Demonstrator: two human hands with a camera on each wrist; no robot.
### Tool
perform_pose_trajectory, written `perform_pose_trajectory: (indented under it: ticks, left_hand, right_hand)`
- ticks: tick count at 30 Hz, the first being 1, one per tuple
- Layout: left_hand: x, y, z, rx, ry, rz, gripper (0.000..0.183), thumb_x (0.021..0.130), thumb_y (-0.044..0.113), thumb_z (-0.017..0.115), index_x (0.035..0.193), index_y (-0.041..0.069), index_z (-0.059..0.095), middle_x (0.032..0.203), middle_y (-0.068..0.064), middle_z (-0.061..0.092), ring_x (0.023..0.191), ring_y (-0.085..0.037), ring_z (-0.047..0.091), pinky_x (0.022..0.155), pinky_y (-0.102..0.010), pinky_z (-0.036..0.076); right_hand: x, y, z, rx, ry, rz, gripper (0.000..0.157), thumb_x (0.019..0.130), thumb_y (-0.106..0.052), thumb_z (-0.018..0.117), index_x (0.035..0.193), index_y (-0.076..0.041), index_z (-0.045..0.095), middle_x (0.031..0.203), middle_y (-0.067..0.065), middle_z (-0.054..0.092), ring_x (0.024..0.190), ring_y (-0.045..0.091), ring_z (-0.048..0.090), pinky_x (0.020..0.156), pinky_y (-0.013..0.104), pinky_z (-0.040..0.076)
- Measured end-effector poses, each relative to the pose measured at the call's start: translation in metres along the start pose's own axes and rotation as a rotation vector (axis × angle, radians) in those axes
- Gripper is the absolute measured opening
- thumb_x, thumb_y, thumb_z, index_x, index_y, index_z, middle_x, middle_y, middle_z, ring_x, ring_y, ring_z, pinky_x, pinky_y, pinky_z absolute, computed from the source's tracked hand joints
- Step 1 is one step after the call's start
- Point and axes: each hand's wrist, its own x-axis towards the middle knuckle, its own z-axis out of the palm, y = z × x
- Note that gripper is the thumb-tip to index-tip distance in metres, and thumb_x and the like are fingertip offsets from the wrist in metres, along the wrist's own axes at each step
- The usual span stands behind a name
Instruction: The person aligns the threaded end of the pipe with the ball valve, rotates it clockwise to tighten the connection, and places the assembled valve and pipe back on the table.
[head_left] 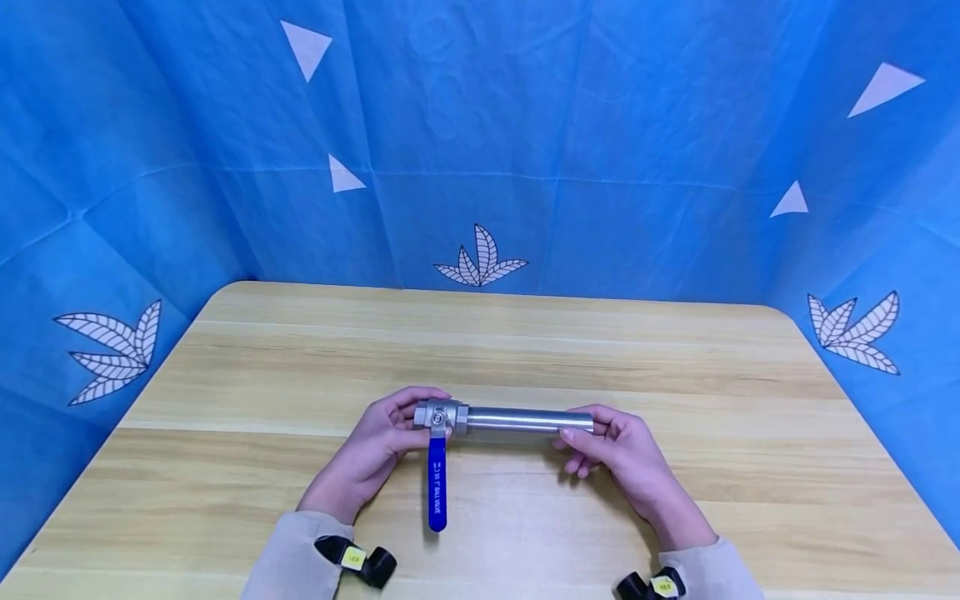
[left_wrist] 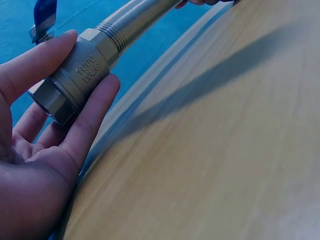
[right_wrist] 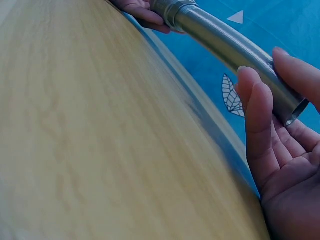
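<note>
A: What has the left hand (head_left: 375, 446) got?

B: The valve (head_left: 452, 412). Its thumb lies along the near side and a finger reaches over the far side, a narrow grip near the left end.

A: And the right hand (head_left: 626, 450)?

B: It's pinching the free end of the pipe (head_left: 517, 418), thumb in front, a finger behind, the rest bent loosely below.

A: So where's the valve exactly?

B: On the pipe's left end, both held up over the table (head_left: 495, 350), with the blue handle (head_left: 437, 487) pointing back toward the person. From the head I can read BALL VALVE on it.

A: The left wrist gives me other lettering (left_wrist: 87, 69), 1000 WOG on the body, and bare thread (left_wrist: 116, 37) where the pipe meets it. There's a long shadow (left_wrist: 200, 90) on the wood too.

B: The right wrist alone looks at the pipe's open mouth (right_wrist: 297, 111). It's hollow there, but I can't tell what's deeper in.
</note>
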Motion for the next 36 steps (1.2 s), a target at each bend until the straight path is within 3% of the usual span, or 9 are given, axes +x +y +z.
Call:
perform_pose_trajectory:
  ticks: [3,10,20,29,36]
  left_hand:
    - [0.001,0.000,0.001,0.005,0.000,0.004,0.059,0.085,-0.004,0.082,0.140,0.007,0.066,0.138,-0.009,0.072,0.128,-0.023,0.066,0.106,-0.030,0.056]
    - [0.002,-0.001,0.001,-0.006,0.005,-0.003,0.059,0.085,-0.004,0.081,0.141,0.007,0.065,0.138,-0.010,0.071,0.127,-0.023,0.065,0.105,-0.031,0.056]
    - [0.001,-0.001,0.000,0.000,-0.009,0.000,0.060,0.085,-0.004,0.081,0.141,0.006,0.065,0.136,-0.008,0.073,0.123,-0.021,0.069,0.104,-0.029,0.057]
    - [0.001,-0.001,0.001,0.002,-0.007,-0.006,0.059,0.086,-0.003,0.081,0.142,0.006,0.065,0.138,-0.009,0.072,0.124,-0.021,0.069,0.105,-0.029,0.057]
    - [0.001,-0.001,0.000,0.001,0.001,-0.003,0.058,0.085,-0.004,0.081,0.141,0.007,0.066,0.137,-0.009,0.072,0.127,-0.021,0.067,0.106,-0.029,0.056]
  right_hand:
    - [0.000,0.001,-0.001,0.006,-0.014,-0.021,0.035,0.102,-0.012,0.072,0.133,0.002,0.064,0.095,0.005,0.084,0.069,0.015,0.077,0.064,0.030,0.065]
    - [0.000,0.004,-0.002,0.015,-0.057,-0.111,0.048,0.089,0.002,0.081,0.133,0.000,0.062,0.100,0.009,0.084,0.079,0.022,0.082,0.067,0.033,0.066]
    - [-0.001,0.006,0.004,-0.096,0.092,-0.231,0.052,0.078,0.011,0.087,0.126,0.007,0.068,0.129,0.001,0.076,0.114,0.014,0.074,0.096,0.025,0.063]
    - [-0.003,0.002,0.011,-0.140,0.143,-0.243,0.051,0.076,0.012,0.085,0.124,0.006,0.069,0.116,-0.002,0.075,0.105,0.012,0.072,0.091,0.022,0.061]
    - [-0.002,0.001,0.011,-0.136,0.136,-0.150,0.040,0.091,-0.004,0.083,0.128,0.004,0.070,0.105,-0.001,0.077,0.088,0.013,0.075,0.083,0.028,0.065]
